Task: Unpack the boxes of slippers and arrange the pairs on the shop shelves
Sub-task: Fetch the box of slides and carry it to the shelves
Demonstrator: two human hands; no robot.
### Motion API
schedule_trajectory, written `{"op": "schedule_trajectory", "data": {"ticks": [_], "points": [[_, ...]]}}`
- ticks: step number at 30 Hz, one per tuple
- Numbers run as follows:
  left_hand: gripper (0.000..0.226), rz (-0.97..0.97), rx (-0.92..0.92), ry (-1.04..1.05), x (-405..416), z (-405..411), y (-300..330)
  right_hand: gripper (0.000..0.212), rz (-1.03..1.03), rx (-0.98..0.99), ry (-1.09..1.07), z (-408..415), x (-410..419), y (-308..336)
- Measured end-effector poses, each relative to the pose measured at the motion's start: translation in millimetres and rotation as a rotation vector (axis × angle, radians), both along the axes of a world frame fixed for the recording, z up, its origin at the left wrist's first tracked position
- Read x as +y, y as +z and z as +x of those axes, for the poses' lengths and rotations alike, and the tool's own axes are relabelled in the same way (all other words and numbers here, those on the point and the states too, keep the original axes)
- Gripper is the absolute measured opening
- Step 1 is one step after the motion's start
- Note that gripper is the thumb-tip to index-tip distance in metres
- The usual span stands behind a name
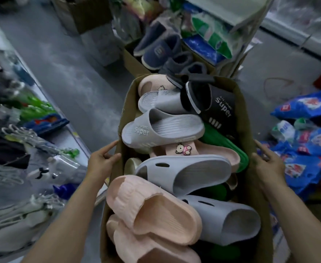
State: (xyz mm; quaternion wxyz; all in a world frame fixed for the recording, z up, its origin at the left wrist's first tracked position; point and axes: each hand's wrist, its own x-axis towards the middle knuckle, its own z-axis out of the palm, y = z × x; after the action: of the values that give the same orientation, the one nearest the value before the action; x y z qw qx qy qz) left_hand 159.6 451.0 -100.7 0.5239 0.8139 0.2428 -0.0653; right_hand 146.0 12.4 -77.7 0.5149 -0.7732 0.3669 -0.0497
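Inspector A: Position of the cardboard box (249, 118)?

Inspector B: Centre of view, above the grey floor (66, 76), between the two hands. Left hand (101, 162) grasps the left wall, thumb over the rim. Right hand (267, 164) grasps the right wall.

Inspector A: Contents?

Inspector B: Loose slippers, piled. Pink slipper (156, 211) nearest, grey slipper (186, 173) just beyond it, a grey "Super" slipper (161, 128) further, a black "Super" slipper (218, 105) far right.

Inspector A: Surroundings?

Inspector B: Blue packets (307, 154) right; second box of dark blue slippers (159, 48) far.
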Motion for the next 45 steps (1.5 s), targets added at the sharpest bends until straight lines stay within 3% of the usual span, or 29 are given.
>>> {"op": "schedule_trajectory", "data": {"ticks": [10, 29, 36, 45], "points": [[0.052, -0.022, -0.092, 0.245, 132, 81, 47, 0.047, 0.092, -0.100, 0.220, 174, 138, 72], [0.050, 0.028, -0.115, 0.648, 294, 317, 66, 0.038, 0.111, -0.084, 0.627, 597, 368, 63], [0.050, -0.033, -0.135, 0.701, 407, 441, 54, 0.037, 0.069, -0.069, 0.694, 759, 486, 24], [0.050, 0.003, -0.079, 0.670, 552, 603, 66, 0.042, 0.032, -0.089, 0.790, 892, 622, 60]]}}
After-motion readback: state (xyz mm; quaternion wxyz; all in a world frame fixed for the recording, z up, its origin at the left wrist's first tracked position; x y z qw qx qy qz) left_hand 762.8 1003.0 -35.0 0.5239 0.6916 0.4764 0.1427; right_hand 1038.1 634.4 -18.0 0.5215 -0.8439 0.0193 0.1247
